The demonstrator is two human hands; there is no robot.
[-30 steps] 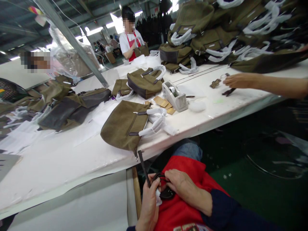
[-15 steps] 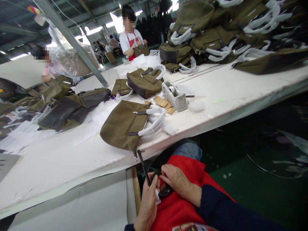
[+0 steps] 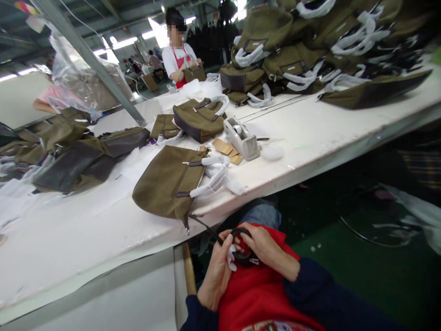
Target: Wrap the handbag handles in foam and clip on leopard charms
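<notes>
A coiled dark strap (image 3: 245,261) is held between my two hands over the red apron. My left hand (image 3: 217,269) is closed on the coil's left side, with a scrap of white wrapping by its fingers. On the coil's upper right, the fingers of my right hand (image 3: 262,244) are wrapped round it. The strap's free end runs up to the corner of an olive handbag (image 3: 165,184), which lies on its side at the table's near edge. White wrapping covers the bag's handles (image 3: 212,177).
On the white table (image 3: 113,234) stand a grey tape dispenser (image 3: 241,140), brown cards (image 3: 225,149) and another olive bag (image 3: 200,119). Bags are heaped at left and back right. A metal post (image 3: 89,59) slants up at left. A co-worker (image 3: 179,59) handles a bag across the table.
My hands have risen slightly and moved right with the strap coil, which now shows as a rounder loop. The view has shifted, so the table things appear further left.
</notes>
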